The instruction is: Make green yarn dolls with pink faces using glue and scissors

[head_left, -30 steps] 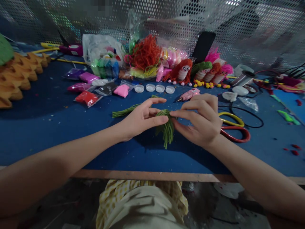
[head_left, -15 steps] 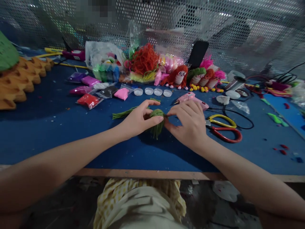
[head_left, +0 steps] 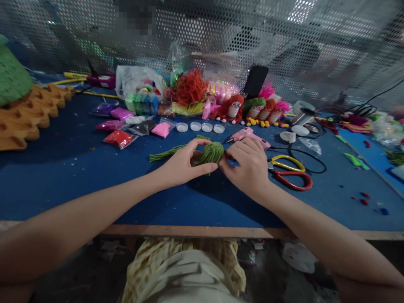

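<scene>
A rounded bundle of green yarn [head_left: 213, 152] is held just above the blue tabletop. My left hand [head_left: 184, 162] grips it from the left, thumb along its lower side and fingers behind. At its right end, my right hand [head_left: 248, 162] pinches with thumb and fingertips; what exactly sits between those tips is hidden. Loose green yarn strands [head_left: 166, 154] lie on the table behind my left hand. Beyond my right hand rests a pink glue gun [head_left: 243, 134], and beside that hand are scissors [head_left: 292, 172] with one yellow and one red handle.
Small bags of coloured clay [head_left: 119, 138] lie at the left, with small clear round dishes [head_left: 195, 126] near the middle. Yarn-haired dolls [head_left: 233, 107] and a dark phone [head_left: 256, 82] stand behind. An orange egg tray [head_left: 41, 105] occupies the far left. A black cord [head_left: 315, 159] loops at the right.
The yarn bundle has turned so that its rounded side shows more and its hanging ends show less. Both hands stay on it in nearly the same place. The view has shifted slightly.
</scene>
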The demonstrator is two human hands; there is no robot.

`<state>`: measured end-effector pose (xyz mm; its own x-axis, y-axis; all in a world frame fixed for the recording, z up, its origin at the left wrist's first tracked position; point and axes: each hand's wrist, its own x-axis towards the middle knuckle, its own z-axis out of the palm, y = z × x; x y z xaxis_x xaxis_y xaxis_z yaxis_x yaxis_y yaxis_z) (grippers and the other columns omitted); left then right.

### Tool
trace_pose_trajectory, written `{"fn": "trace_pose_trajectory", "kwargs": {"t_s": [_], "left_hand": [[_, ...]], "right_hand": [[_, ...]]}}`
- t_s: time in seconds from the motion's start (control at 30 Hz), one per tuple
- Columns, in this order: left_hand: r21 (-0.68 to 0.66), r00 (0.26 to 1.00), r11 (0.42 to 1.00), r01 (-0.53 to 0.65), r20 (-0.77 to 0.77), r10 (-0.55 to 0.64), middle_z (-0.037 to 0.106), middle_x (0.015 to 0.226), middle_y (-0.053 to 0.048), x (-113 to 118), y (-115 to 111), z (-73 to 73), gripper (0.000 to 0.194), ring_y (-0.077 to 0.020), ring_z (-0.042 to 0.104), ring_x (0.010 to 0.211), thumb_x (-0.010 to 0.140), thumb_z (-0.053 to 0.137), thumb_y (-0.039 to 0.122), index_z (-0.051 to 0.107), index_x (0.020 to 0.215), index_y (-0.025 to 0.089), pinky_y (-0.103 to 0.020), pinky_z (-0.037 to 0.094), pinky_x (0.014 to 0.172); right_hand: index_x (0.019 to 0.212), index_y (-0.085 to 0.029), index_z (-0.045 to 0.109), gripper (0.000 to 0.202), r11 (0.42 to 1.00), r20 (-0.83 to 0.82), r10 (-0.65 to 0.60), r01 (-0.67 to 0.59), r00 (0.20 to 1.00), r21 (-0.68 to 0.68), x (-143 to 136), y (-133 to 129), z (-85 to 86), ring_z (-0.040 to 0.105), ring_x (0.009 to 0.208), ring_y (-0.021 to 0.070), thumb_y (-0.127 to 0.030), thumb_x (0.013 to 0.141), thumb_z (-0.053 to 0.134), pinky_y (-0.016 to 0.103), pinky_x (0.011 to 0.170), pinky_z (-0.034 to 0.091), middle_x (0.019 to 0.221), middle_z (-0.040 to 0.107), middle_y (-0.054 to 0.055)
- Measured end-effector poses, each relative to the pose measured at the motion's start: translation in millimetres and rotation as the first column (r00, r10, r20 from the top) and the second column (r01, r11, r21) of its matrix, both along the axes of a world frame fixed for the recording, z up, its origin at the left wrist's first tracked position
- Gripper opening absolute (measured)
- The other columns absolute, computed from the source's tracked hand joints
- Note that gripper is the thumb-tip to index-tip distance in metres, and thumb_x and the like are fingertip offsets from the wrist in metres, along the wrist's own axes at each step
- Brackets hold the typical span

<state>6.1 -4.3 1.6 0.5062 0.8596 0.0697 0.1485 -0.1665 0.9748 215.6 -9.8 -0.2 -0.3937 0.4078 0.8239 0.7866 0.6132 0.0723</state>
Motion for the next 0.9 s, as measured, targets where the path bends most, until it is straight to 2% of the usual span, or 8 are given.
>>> {"fn": "trace_pose_trajectory", "kwargs": {"t_s": [0.13,0.2,0.3,0.43,0.6,0.67,0.8,0.9], "left_hand": [[-0.114,0.991,0.993,-0.018,0.132,0.033,0.068,0.092,-0.002,0.1,-0.9,-1.4,0.051,-0.0201,0.068,0.086,0.094,0.065,0.054,0.051,0.132,0.022,-0.036,0.055,0.082],[-0.157,0.983,0.986,-0.064,0.163,0.089,0.068,0.094,-0.002,0.3,-0.9,-1.8,0.049,-0.0191,0.067,0.087,0.095,0.063,0.057,0.055,0.128,0.022,-0.034,0.054,0.083],[-0.203,0.979,0.974,-0.104,0.15,0.135,0.065,0.095,-0.002,0.4,0.2,-1.9,0.051,-0.0172,0.063,0.086,0.093,0.066,0.059,0.059,0.127,0.022,-0.031,0.05,0.078],[-0.221,0.986,0.967,-0.126,0.082,0.147,0.061,0.086,0.001,1.0,1.5,-1.1,0.055,-0.0137,0.055,0.074,0.086,0.075,0.055,0.06,0.129,0.023,-0.028,0.041,0.068],[-0.349,0.966,0.927,-0.138,0.159,0.204,0.066,0.094,0.0,3.9,1.4,4.0,0.054,-0.0147,0.06,0.082,0.079,0.081,0.045,0.062,0.124,0.021,-0.031,0.047,0.079],[-0.386,0.948,0.911,-0.145,0.211,0.24,0.067,0.098,-0.001,4.6,1.6,6.1,0.055,-0.0157,0.063,0.088,0.076,0.082,0.041,0.061,0.123,0.02,-0.032,0.049,0.084],[-0.319,0.937,0.929,-0.185,0.227,0.265,0.067,0.101,-0.001,4.0,1.7,6.9,0.059,-0.0162,0.064,0.093,0.074,0.084,0.038,0.058,0.125,0.021,-0.032,0.049,0.087],[-0.202,0.95,0.957,-0.208,0.19,0.247,0.067,0.101,-0.001,3.7,0.5,6.2,0.064,-0.0163,0.064,0.095,0.073,0.086,0.038,0.055,0.125,0.02,-0.032,0.05,0.089]], "right_hand": [[0.063,-0.024,0.048,0.029,0.999,-0.041,-0.052,0.052,0.998,0.014,5.3,5.3,1.1,0.053,0.072,0.0193,-0.014,0.087,0.061,0.036,0.072,0.037,0.061,0.059,-0.001],[0.065,-0.024,0.049,0.027,1.0,-0.024,-0.008,0.008,1.0,0.015,6.5,6.3,1.7,0.052,0.071,0.0182,-0.013,0.086,0.062,0.036,0.072,0.038,0.062,0.06,-0.001],[0.069,-0.023,0.054,0.023,0.995,0.062,0.079,-0.082,0.995,0.051,5.5,5.1,3.1,0.052,0.07,0.0176,-0.014,0.088,0.062,0.035,0.074,0.04,0.065,0.063,-0.001],[0.073,-0.023,0.059,0.02,0.992,0.168,0.071,-0.088,0.983,0.094,3.5,2.2,4.9,0.054,0.072,0.0183,-0.016,0.092,0.063,0.036,0.078,0.042,0.068,0.067,-0.001],[0.092,-0.022,0.063,0.007,0.992,0.055,0.125,-0.127,0.991,0.024,6.1,1.6,6.3,0.063,0.079,0.0198,-0.024,0.092,0.069,0.038,0.08,0.044,0.084,0.075,0.001],[0.101,-0.022,0.063,0.013,0.988,-0.007,0.153,-0.153,0.988,0.02,7.4,0.9,7.4,0.066,0.084,0.0212,-0.023,0.091,0.07,0.039,0.082,0.045,0.092,0.076,0.004],[0.11,-0.021,0.066,0.022,0.977,-0.08,0.211,-0.21,0.974,0.018,7.6,-1.7,9.3,0.067,0.091,0.0224,-0.01,0.091,0.063,0.039,0.082,0.045,0.097,0.075,0.006],[0.11,-0.023,0.068,0.022,0.964,-0.083,0.263,-0.265,0.961,-0.005,5.8,-2.6,8.5,0.066,0.087,0.0217,-0.011,0.091,0.065,0.04,0.08,0.046,0.095,0.075,0.006]]}}
